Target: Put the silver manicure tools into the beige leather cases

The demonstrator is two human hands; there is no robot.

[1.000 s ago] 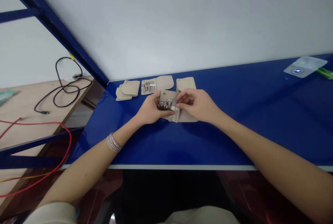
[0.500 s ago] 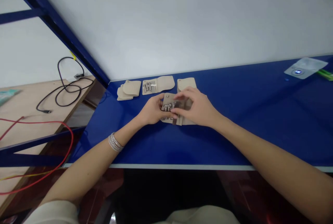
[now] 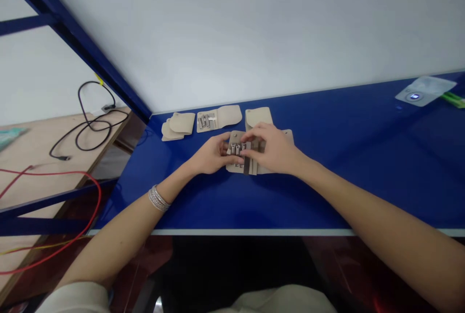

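Note:
An unfolded beige manicure case (image 3: 236, 169) lies on the blue table before me, with several silver nail clippers (image 3: 238, 148) in its left panel. My left hand (image 3: 212, 154) is closed on the case's left edge, thumb across its front. Over the middle of the case, my right hand (image 3: 278, 148) pinches a narrow flat tool (image 3: 247, 165) with a dark lower end. My right thumb and fingers cover part of this tool, so its exact kind cannot be made out. The case's right flap is partly hidden beneath my right hand.
Behind my hands stand an open case (image 3: 229, 116) with tools, folded beige cases (image 3: 182, 123) at left, and another folded case (image 3: 258, 115). A pouch with a round display (image 3: 414, 96) lies far right. Black cable (image 3: 87, 124) coils on the wooden table at left.
The flat tool's dark end has shifted slightly right and now stands straighter along the case. Both hands keep nearly the same place; the view has moved a little.

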